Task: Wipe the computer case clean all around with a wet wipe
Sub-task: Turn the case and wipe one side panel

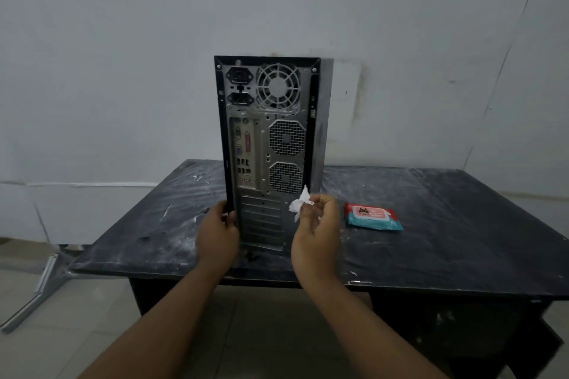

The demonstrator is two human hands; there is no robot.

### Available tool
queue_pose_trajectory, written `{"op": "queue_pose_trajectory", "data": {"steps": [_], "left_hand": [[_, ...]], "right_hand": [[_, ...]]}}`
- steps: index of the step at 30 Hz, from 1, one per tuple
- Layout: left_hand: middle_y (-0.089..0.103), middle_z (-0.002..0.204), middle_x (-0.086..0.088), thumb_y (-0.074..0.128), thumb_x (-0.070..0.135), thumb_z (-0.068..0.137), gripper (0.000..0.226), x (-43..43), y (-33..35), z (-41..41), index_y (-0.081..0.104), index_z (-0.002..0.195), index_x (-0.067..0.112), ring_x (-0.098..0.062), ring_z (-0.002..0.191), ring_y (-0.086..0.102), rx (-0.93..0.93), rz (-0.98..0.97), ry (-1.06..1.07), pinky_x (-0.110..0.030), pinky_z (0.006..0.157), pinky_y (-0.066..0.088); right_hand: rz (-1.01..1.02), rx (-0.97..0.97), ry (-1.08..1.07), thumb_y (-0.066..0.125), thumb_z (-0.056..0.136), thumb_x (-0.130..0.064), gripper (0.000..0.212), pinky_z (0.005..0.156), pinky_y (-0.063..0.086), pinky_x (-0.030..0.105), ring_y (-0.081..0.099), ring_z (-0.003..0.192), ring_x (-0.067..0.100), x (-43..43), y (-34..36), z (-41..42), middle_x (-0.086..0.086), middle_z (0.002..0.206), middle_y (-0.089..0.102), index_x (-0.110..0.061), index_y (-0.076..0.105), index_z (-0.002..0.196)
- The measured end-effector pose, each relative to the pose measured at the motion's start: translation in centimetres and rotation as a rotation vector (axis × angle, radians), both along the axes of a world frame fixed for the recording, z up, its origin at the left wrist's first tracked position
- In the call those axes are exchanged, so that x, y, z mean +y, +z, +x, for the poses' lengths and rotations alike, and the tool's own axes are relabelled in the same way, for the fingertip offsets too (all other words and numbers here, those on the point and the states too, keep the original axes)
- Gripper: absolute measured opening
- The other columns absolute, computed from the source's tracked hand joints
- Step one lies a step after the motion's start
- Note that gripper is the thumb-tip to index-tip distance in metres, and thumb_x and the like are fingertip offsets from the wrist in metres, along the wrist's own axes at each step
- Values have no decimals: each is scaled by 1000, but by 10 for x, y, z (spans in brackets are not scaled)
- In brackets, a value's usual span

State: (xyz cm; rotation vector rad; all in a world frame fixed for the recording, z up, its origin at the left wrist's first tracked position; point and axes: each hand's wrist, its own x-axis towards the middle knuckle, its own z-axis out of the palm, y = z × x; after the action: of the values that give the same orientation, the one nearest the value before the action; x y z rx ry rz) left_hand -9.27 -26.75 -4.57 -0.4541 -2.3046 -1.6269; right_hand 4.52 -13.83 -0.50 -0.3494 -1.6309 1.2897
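One wipe (pixel 299 205) in right hand (pixel 317 226)

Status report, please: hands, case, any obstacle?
Left hand grips black metal computer case at its rear edge. Right hand pinches crumpled white wet wipe. Nothing in the way.

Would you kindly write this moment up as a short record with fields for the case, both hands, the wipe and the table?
computer case: upright on the table, rear panel facing the camera
left hand: grips the case's lower left edge
right hand: pinches the wet wipe by the lower rear panel
wet wipe: white, crumpled; contact with the panel cannot be told
wipe pack: flat on the table, right of the case, apart from it
table: dark top with white smears
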Motion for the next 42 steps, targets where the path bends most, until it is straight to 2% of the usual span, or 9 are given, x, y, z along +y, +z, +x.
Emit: {"op": "queue_pose_trajectory", "data": {"steps": [6, 10, 13, 15, 18, 21, 24, 34, 42], "left_hand": [[66, 114, 5, 69, 19, 99, 21, -12, 16, -18, 59, 112, 31, -23, 106, 67, -93, 180, 281, -51, 91, 60], [50, 131, -3, 70, 24, 100, 35, 10, 47, 16, 51, 129, 20, -16, 117, 49, 202, 297, 305, -26, 93, 47], [43, 146, -6, 80, 34, 94, 62, 34, 68, 34, 45, 143, 16, -22, 136, 45, 422, 231, 196, -41, 111, 47], [34, 158, -6, 85, 47, 87, 83, 51, 77, 40, 42, 152, 17, -21, 150, 33, 424, 145, 181, -40, 121, 37], [42, 144, -3, 89, 48, 82, 69, 72, 84, 52, 55, 136, 21, -13, 131, 41, 359, 157, 262, -34, 109, 45], [57, 110, 10, 88, 41, 85, 42, 77, 82, 58, 58, 111, 26, -7, 97, 56, 310, 233, 236, -28, 84, 53], [62, 86, 15, 84, 34, 91, 27, 73, 81, 62, 60, 102, 28, -3, 80, 62, 306, 219, 163, -16, 71, 49], [70, 89, 13, 88, 29, 87, 23, 66, 83, 59, 70, 101, 24, -1, 82, 68, 227, 311, 108, -17, 73, 56], [70, 79, 12, 92, 24, 84, 22, 60, 91, 55, 71, 89, 22, -2, 71, 67, 196, 277, 72, -11, 65, 52]], "right_hand": [[220, -67, 180, 57, 109, -19, 8, 79, 52, 16, 64, 97, 4, -6, 3, -16, -4, 109, 61, -26, 57, 111], [175, -118, 197, 53, 111, -21, 9, 61, 45, 17, 59, 72, 1, 28, 22, -30, -6, 86, 62, -28, 54, 106], [112, -141, 112, 53, 111, -21, 4, 62, 45, 15, 59, 75, 1, 60, 35, -50, -6, 90, 63, -25, 55, 110], [103, -145, 81, 53, 111, -23, 2, 70, 48, 27, 61, 82, 8, 75, 41, -62, -5, 93, 64, -24, 55, 111], [97, -130, 80, 54, 111, -23, 2, 75, 51, 30, 63, 87, 8, 85, 45, -73, -7, 96, 66, -24, 55, 110], [96, -109, 97, 54, 111, -22, 7, 71, 48, 19, 60, 83, 0, 81, 46, -75, -8, 97, 65, -28, 54, 108], [85, -97, 110, 55, 110, -21, 12, 68, 45, 9, 61, 83, -6, 71, 44, -75, -10, 98, 66, -31, 55, 105], [63, -122, 104, 54, 110, -20, 6, 66, 43, 4, 57, 84, -16, 54, 53, -58, -12, 101, 64, -25, 56, 113], [54, -135, 104, 53, 111, -23, 5, 72, 46, 19, 62, 92, 4, 54, 59, -45, -11, 103, 65, -26, 55, 115]]}}
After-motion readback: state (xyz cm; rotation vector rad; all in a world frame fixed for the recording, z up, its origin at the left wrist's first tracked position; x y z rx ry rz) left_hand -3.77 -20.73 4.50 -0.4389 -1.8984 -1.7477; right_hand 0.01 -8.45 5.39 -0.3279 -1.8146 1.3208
